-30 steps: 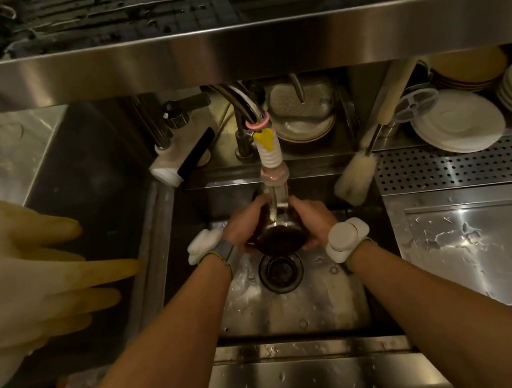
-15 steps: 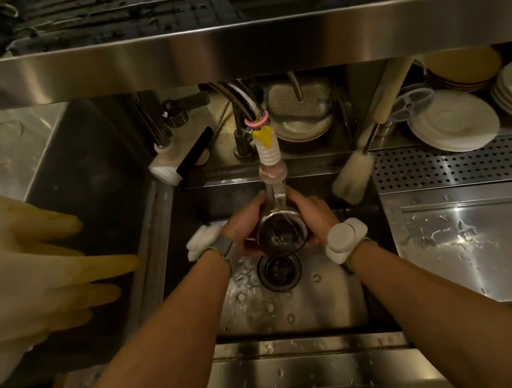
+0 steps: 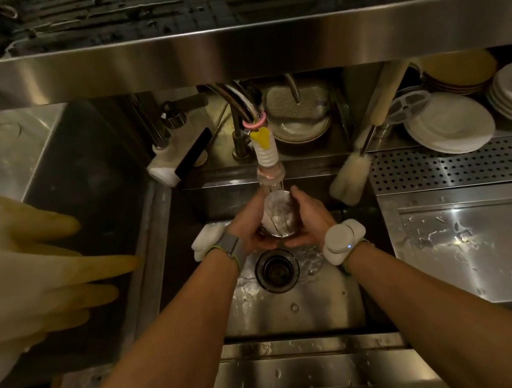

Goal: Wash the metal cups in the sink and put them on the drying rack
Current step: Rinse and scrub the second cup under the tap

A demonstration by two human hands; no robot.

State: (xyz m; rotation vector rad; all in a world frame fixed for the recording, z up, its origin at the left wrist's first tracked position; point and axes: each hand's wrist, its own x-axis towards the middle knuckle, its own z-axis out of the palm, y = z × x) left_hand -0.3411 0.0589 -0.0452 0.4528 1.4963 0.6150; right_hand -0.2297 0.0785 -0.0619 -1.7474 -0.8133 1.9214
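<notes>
A single wide-angle view from the person's head looks forward and steeply down into the sink [image 3: 300, 314]. It sits near the work, with the left hand [image 3: 246, 228] and right hand [image 3: 314, 218] clasping the metal cup [image 3: 279, 213] just above mid-frame. A steel shelf [image 3: 226, 54] crosses the top, and the dim, bent left edge is perhaps too blurred to read.

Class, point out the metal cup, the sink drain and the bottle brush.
metal cup [image 3: 284, 213]: head view, its wet inner wall.
sink drain [image 3: 276, 269]: head view, its dark centre.
bottle brush [image 3: 350, 179]: head view, its bristle head.
</notes>
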